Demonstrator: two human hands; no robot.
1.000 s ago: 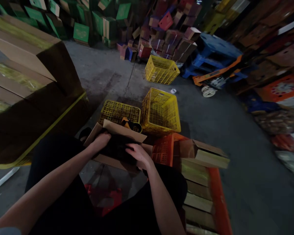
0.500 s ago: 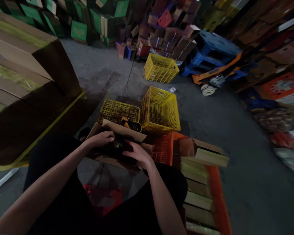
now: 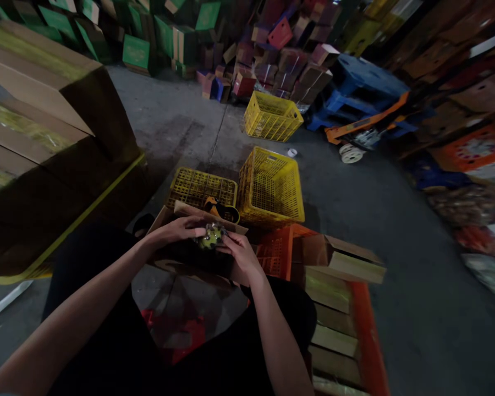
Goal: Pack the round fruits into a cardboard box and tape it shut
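Observation:
Between my two hands is a small yellow-green item in shiny clear plastic (image 3: 212,235), too dim to name exactly. My left hand (image 3: 184,228) grips it from the left, thumb and fingers closed on its edge. From the other side, my right hand (image 3: 240,248) pinches its right edge. Both hands are over an open cardboard box (image 3: 181,268) between my knees, with its flaps up. The inside of the box is dark, so its contents cannot be made out. Just beyond the far flap lies an orange and black tape dispenser (image 3: 221,210).
An upturned yellow crate (image 3: 202,184) and an upright yellow crate (image 3: 272,187) stand ahead. To the right, an orange crate (image 3: 371,324) holds several cartons (image 3: 334,335). Taped cartons (image 3: 33,82) are stacked at left. Farther off are another yellow crate (image 3: 272,116), blue pallets (image 3: 367,80) and a pallet jack (image 3: 355,137).
Both hands have risen from inside the box and moved slightly right. The plastic-wrapped yellow-green item now shows between them; before, only a dark interior was visible there.

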